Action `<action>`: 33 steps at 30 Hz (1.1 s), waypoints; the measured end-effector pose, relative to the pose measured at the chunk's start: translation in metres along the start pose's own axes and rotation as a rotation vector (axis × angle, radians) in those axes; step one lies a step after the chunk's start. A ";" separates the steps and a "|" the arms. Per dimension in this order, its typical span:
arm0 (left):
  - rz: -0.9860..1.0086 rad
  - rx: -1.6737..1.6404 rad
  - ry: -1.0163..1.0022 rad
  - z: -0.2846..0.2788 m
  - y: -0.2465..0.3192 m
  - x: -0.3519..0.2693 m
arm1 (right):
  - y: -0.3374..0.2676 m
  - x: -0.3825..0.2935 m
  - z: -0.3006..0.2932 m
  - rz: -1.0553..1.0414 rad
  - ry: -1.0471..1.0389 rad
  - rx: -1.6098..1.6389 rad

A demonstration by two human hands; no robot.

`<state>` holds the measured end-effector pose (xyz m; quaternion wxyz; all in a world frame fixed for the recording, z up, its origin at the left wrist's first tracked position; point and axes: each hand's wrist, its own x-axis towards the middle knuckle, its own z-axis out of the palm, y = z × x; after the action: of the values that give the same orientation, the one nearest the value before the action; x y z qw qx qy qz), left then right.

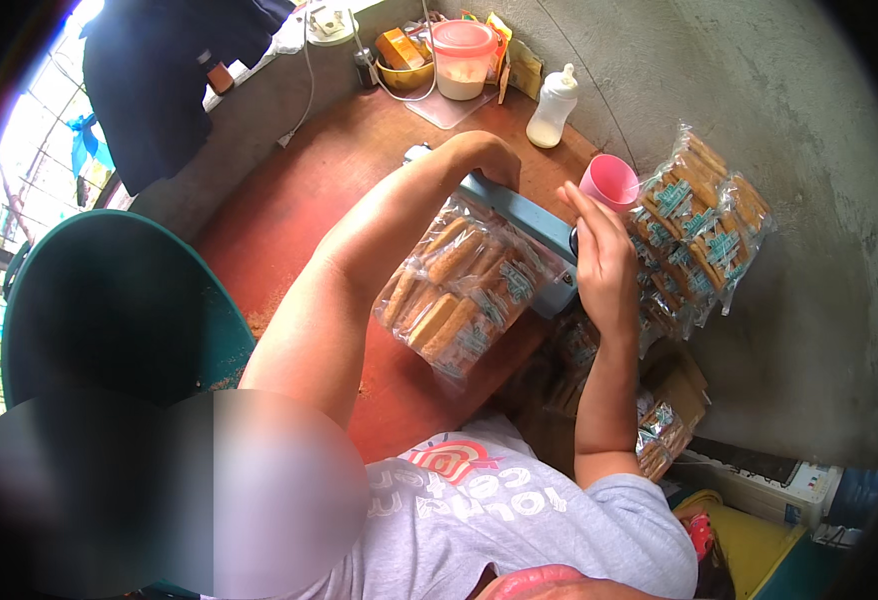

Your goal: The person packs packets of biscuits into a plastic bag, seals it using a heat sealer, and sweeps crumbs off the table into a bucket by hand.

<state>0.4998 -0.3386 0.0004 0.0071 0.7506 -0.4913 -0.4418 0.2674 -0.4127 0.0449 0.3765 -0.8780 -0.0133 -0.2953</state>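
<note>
A light-blue hand-operated bag sealer (521, 214) stands on the red-brown tabletop, its long bar slanting down to the right. My left hand (497, 161) is bent over the bar's far-left end; its fingers are mostly hidden. At the right end, by a black knob, is my right hand (598, 244), its fingers stretched out and closing on nothing visible. Whether its palm presses the bar cannot be told. A clear plastic bag of finger-shaped biscuits (458, 289) lies on the near side of the bar, its far edge at the sealer. The bag bears printed writing.
Stacked bags of biscuits (698, 225) stand right, beside a pink cup (610, 182). Behind are a baby bottle (553, 106), a pink-lidded tub (463, 60) and a yellow bowl (407, 73). A large green tub (124, 300) is at left. A cable hangs over the back edge.
</note>
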 end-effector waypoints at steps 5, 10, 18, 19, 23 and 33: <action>-0.044 0.039 0.053 0.003 0.001 0.007 | 0.019 0.013 0.006 0.275 -0.205 -0.130; -0.013 -0.056 0.048 0.011 -0.004 0.008 | 0.053 -0.017 0.026 0.278 -0.101 -0.014; 0.113 -0.027 0.329 0.029 -0.002 -0.015 | 0.051 -0.024 0.036 0.220 0.028 -0.039; 0.111 -0.028 0.327 0.038 -0.003 -0.025 | 0.052 -0.025 0.036 0.222 0.028 -0.036; 0.169 -0.387 0.986 0.093 -0.004 -0.097 | 0.056 -0.026 0.035 0.200 0.076 -0.092; -0.025 -1.955 1.593 0.286 0.047 -0.116 | 0.062 -0.027 0.039 0.173 0.099 -0.050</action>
<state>0.2591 -0.1556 -0.0774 0.8477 0.4939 0.1880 -0.0458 0.2806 -0.4262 -0.0309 0.3790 -0.8693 0.0883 -0.3048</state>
